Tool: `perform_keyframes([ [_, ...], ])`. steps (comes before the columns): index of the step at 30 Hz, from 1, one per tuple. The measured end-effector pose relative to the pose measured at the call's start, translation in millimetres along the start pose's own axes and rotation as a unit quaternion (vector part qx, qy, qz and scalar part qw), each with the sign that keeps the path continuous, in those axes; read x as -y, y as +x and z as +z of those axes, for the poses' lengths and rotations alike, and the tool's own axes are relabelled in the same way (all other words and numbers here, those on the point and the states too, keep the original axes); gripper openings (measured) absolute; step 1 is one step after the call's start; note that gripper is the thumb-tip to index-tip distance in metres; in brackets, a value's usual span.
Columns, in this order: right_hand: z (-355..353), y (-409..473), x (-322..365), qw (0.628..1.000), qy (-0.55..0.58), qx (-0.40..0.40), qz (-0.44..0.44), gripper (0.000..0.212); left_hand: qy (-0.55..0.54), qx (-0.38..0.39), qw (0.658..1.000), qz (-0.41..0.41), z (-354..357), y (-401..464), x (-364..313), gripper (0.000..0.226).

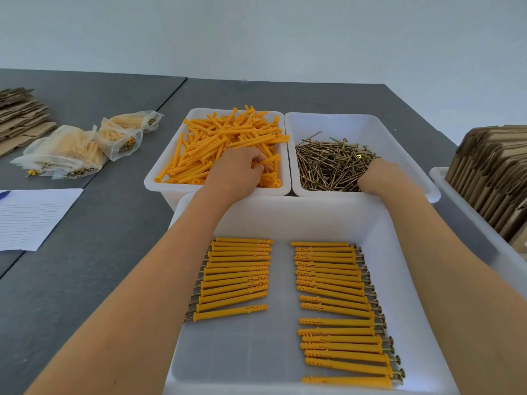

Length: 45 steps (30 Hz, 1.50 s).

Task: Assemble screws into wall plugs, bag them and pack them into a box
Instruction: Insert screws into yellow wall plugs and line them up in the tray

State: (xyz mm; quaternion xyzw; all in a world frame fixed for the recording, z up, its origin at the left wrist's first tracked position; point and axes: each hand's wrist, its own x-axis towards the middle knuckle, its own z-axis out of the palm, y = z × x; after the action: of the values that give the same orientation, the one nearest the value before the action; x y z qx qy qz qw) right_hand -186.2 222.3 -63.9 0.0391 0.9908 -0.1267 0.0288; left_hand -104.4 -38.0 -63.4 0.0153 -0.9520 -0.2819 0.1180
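A white bin (pixel 171 155) at the back holds a heap of loose yellow wall plugs (pixel 225 138). My left hand (pixel 242 172) reaches into it, and its curled fingers pinch one plug (pixel 269 161). Beside it, a second white bin (pixel 405 129) holds a pile of brass screws (pixel 328 163). My right hand (pixel 379 175) is dug into that pile; its fingers are hidden among the screws. The large white tray (pixel 313 215) in front of me holds two rows of assembled plugs with screws, one on the left (pixel 236 275) and one on the right (pixel 336 306).
Filled clear bags (pixel 71 152) lie on the grey table at the left, beyond a lined sheet of paper (pixel 31 218). Flat cardboard (pixel 20 115) is stacked at the far left. A white bin at the right holds upright folded cartons (pixel 490 178).
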Motion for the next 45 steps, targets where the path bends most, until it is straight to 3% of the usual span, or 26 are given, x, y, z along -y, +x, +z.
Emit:
perform_keyframes([
  [4,-0.2,-1.3,-1.2,0.999,0.029,-0.028,-0.014,0.024,-0.025,-0.022,0.999,0.017,0.0,-2.1,-1.5,0.018],
  [8,-2.4,-6.8,7.0,0.982,0.140,-0.112,-0.059,0.013,-0.055,-0.066,0.996,0.038,0.5,-2.3,-1.1,0.017],
  [14,-12.5,-27.9,50.4,0.887,0.358,-0.243,-0.162,0.009,-0.053,-0.086,0.992,0.074,0.3,-5.3,-3.6,0.017],
  [21,-20.8,-60.4,81.7,0.762,0.542,-0.270,-0.230,0.011,-0.018,-0.111,0.984,0.141,0.6,-9.3,-7.3,0.020],
  [24,-23.7,-65.2,83.8,0.732,0.594,-0.255,-0.215,0.009,-0.005,-0.114,0.982,0.150,1.4,-9.0,-7.9,0.022],
  [32,-22.7,-68.1,88.6,0.740,0.582,-0.257,-0.222,0.008,0.000,-0.110,0.984,0.142,1.3,-8.3,-7.5,0.020],
  [40,-24.4,-68.5,88.8,0.718,0.600,-0.272,-0.224,0.008,0.000,-0.114,0.984,0.135,2.2,-6.6,-5.9,0.018],
  [45,-17.8,-70.1,93.3,0.751,0.570,-0.234,-0.237,0.008,-0.001,-0.110,0.985,0.134,2.2,-7.1,-6.2,0.018],
])
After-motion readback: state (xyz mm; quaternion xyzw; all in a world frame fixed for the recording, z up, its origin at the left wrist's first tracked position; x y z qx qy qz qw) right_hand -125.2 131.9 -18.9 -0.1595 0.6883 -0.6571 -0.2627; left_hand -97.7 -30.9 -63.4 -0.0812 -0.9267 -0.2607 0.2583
